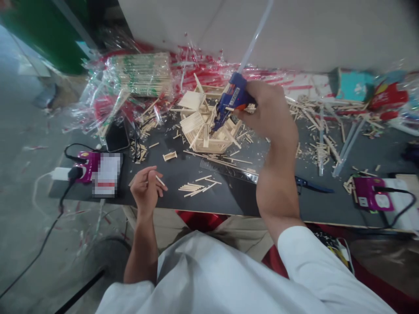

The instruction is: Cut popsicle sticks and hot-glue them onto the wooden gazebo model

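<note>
The right hand (270, 107) has its grip wrapped around a blue plastic glue gun (234, 93), nozzle down at a pale wooden stick-built model (204, 141) in the middle of the dark grey bench (242, 203); I cannot tell whether tip and wood touch. A slip of that wrist could knock the model's slanting panels loose or smear glue across them. The long translucent glue rod (257, 37) juts far out of the gun's back — a bump there could twist the nozzle aside. The left hand (145, 187) pinches a short pale wooden stick (159, 179) between thumb and fingers; too light a pinch might drop it among the loose cut sticks (193, 187) nearby.
</note>
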The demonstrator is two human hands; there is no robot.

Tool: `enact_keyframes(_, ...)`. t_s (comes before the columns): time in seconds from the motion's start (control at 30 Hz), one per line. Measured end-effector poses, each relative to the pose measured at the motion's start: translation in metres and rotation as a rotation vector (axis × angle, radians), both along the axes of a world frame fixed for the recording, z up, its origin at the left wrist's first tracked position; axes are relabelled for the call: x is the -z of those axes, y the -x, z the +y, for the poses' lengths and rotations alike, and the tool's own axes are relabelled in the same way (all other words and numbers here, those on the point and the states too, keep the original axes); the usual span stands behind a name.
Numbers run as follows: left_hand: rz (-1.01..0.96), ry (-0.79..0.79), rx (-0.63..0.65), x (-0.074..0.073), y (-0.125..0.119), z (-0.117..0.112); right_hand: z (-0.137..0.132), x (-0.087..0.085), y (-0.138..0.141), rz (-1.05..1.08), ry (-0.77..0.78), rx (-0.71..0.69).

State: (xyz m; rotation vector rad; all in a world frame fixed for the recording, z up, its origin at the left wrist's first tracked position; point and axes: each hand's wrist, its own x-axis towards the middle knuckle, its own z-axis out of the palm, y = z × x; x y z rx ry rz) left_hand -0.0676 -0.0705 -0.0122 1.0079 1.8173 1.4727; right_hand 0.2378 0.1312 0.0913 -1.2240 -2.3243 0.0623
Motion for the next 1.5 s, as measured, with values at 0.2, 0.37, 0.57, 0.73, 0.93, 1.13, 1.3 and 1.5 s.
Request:
enact_keyframes(0.2, 0.031, -0.008, -0.009, -0.0002, -0.0023, 0.0043, 0.0014, 0.0009, 0.0008, -0.025, -0.005, -0.03)
enact_keyframes(0.37, -0.029, -0.085, -0.022, 0.0007, -0.0023, 0.0058, 0.004, 0.0031, -0.001, 0.014, -0.061, -0.074)
enact_keyframes(0.57, -0.031, -0.145, -0.025, 0.0001, -0.0028, 0.0063, 0.0026, 0.0004, -0.0004, -0.015, 0.004, -0.044)
enact_keyframes(0.73, -0.025, -0.149, -0.027, 0.0011, -0.0032, 0.0068, 0.005, 0.0046, 0.0005, 0.013, -0.04, -0.09)
enact_keyframes(0.93, -0.003, -0.109, -0.058, 0.0044, -0.0023, 0.0069, 0.005, 0.0053, 0.0006, -0.006, -0.017, -0.047)
enact_keyframes(1.13, -0.006, -0.066, -0.066, 0.004, -0.0035, 0.0083, 0.0058, 0.005, -0.0009, -0.011, 0.03, -0.031)
enact_keyframes(1.3, -0.026, -0.054, -0.092, 0.0028, -0.0061, 0.0072, 0.0036, 0.0038, -0.0007, 0.035, 0.043, -0.039)
enact_keyframes(1.5, 0.028, -0.182, -0.032, 0.0068, -0.005, 0.0055, 0.0004, 0.0019, -0.0056, 0.131, -0.02, 0.024)
